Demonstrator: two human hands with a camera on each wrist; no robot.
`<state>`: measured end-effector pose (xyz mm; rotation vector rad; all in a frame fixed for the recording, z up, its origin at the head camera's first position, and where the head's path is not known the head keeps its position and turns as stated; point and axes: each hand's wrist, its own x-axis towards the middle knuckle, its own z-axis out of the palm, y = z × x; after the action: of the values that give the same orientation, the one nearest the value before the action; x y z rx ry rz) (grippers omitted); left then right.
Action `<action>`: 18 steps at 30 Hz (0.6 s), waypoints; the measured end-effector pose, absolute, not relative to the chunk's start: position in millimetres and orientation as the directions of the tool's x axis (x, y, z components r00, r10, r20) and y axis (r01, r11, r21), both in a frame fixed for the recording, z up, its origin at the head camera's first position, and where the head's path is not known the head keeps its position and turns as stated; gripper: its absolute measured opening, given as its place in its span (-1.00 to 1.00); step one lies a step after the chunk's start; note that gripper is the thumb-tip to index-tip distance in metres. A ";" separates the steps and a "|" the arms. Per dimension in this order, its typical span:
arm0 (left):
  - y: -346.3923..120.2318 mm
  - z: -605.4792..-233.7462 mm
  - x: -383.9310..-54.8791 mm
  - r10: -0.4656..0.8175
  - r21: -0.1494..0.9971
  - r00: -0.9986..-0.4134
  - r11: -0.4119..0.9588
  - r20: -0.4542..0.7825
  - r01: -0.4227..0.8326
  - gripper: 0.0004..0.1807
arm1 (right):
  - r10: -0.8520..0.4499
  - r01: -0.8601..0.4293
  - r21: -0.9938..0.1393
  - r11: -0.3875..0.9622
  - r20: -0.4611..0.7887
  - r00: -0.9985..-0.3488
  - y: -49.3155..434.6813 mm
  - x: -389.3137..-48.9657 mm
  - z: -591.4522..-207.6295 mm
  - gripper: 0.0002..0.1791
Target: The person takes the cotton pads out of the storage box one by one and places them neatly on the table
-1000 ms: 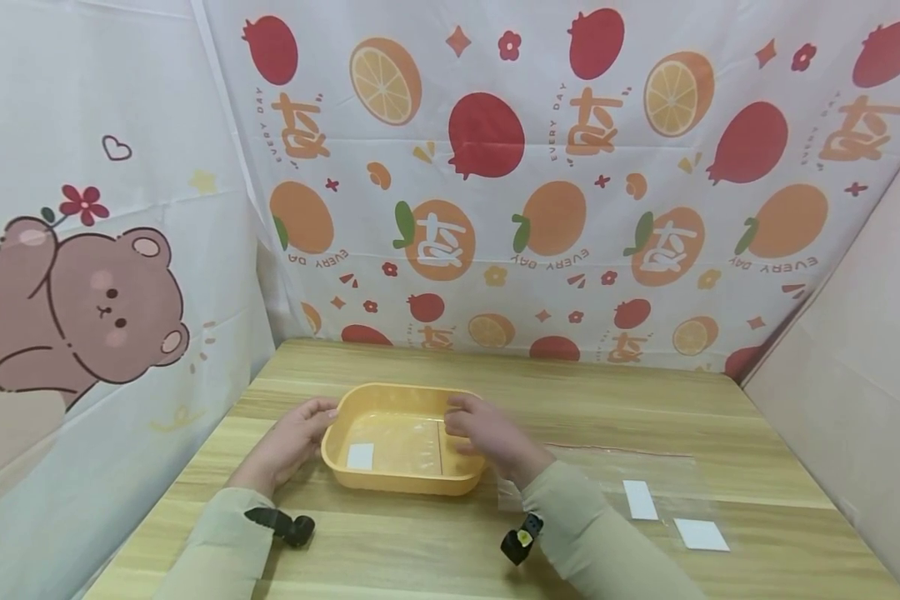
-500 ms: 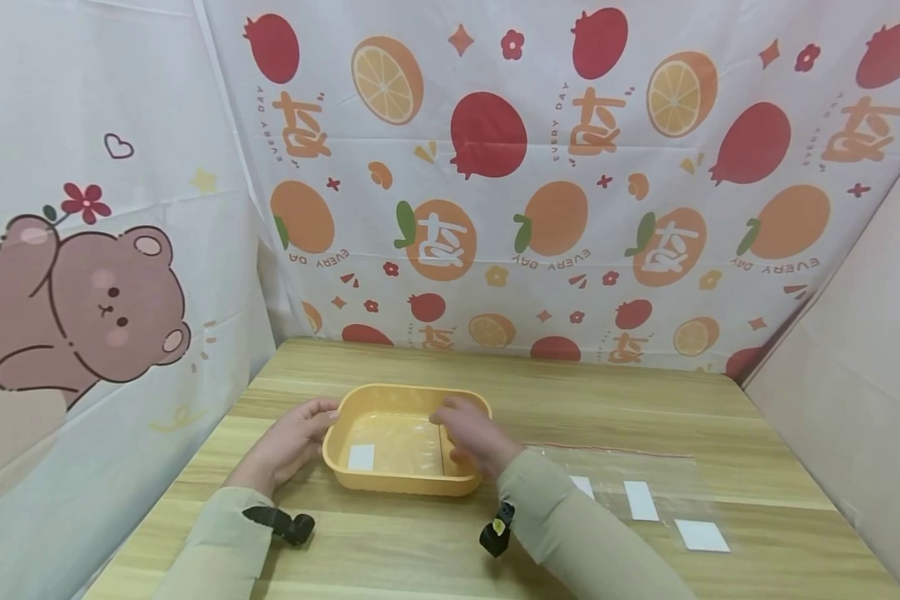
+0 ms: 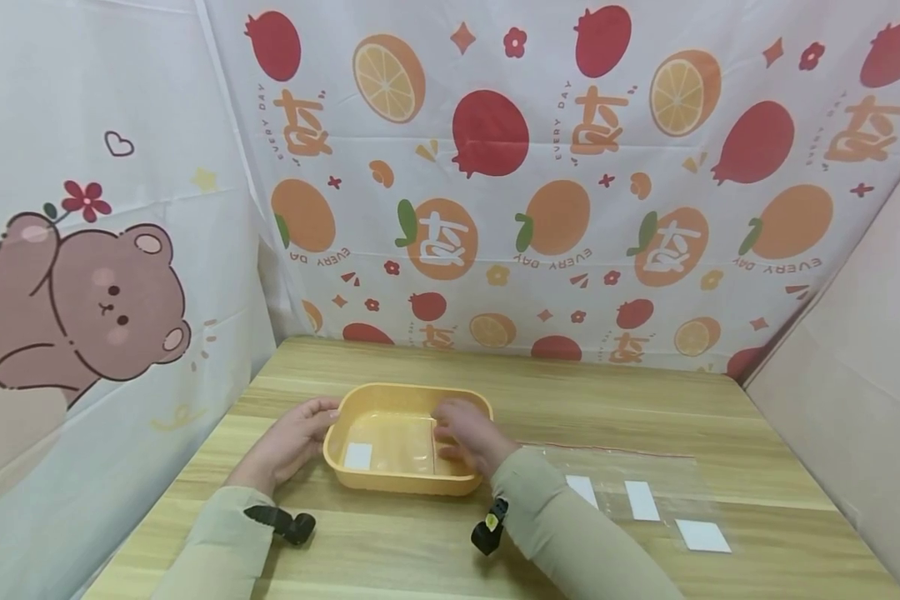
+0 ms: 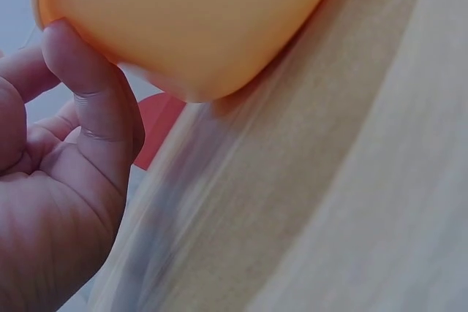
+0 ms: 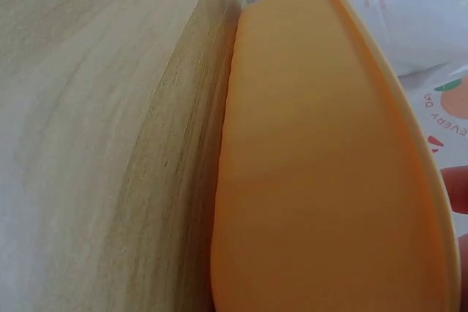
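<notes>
A yellow plastic basin [image 3: 405, 483] stands on the wooden table. My left hand [image 3: 296, 437] holds its left end, thumb against the outer wall and fingers up at the rim; in the left wrist view a fingertip [image 4: 66, 42] lies right at the basin's edge. Inside the basin lies a clear zip bag [image 3: 403, 450] with a white label [image 3: 357, 456] and a thin red seal line. My right hand [image 3: 471, 433] reaches over the right rim into the basin, thumb and forefinger apart beside the red line. Its fingertips are partly hidden.
More clear zip bags [image 3: 615, 467] lie flat on the table [image 3: 390, 550] to the right, with several white labels [image 3: 641, 500]. A fruit-print curtain [image 3: 487, 208] rises behind the table, and a bear-print sheet [image 3: 15, 467] hangs at the left.
My right hand has moved left and further into the basin, and the bag's red line has shifted slightly left. Another white label on the right has come into view. My left hand stays put.
</notes>
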<state>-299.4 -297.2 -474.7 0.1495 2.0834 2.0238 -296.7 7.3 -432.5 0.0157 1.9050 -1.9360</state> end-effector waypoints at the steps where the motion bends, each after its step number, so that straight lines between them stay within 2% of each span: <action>1: -297.1 -474.8 -299.4 0.234 0.995 -0.968 0.040 -0.093 -0.086 -0.44 | -0.283 0.301 -0.953 0.028 -0.297 -0.912 7.1 -296.6 -433.0 -0.29; 6: -296.6 -474.5 -299.1 0.233 0.996 -0.969 0.050 -0.082 -0.072 -0.45 | -0.296 0.267 -0.962 0.057 -0.271 -0.916 5.4 -298.8 -437.8 -0.66; 8: -295.9 -474.3 -298.8 0.230 0.996 -0.970 0.050 -0.081 -0.072 -0.46 | -0.313 0.254 -0.964 0.078 -0.266 -0.912 5.5 -299.2 -439.9 -0.67; 13: -294.9 -475.7 -298.7 0.225 0.996 -0.971 0.046 -0.083 -0.074 -0.47 | -0.331 0.235 -0.959 0.160 -0.276 -0.902 7.1 -297.2 -441.7 -0.43; 16: -294.9 -476.8 -298.7 0.223 0.996 -0.972 0.050 -0.081 -0.072 -0.47 | -0.333 0.219 -0.952 0.214 -0.281 -0.900 6.7 -296.9 -442.8 -0.55; 18: -294.7 -477.0 -298.4 0.221 0.996 -0.972 0.054 -0.082 -0.072 -0.47 | -0.335 0.208 -0.947 0.246 -0.284 -0.898 5.6 -296.3 -443.2 -0.74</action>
<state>-298.4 -294.7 -477.0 0.1534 2.1142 2.0191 -296.3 5.6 -443.2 -0.1165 2.0935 -1.6921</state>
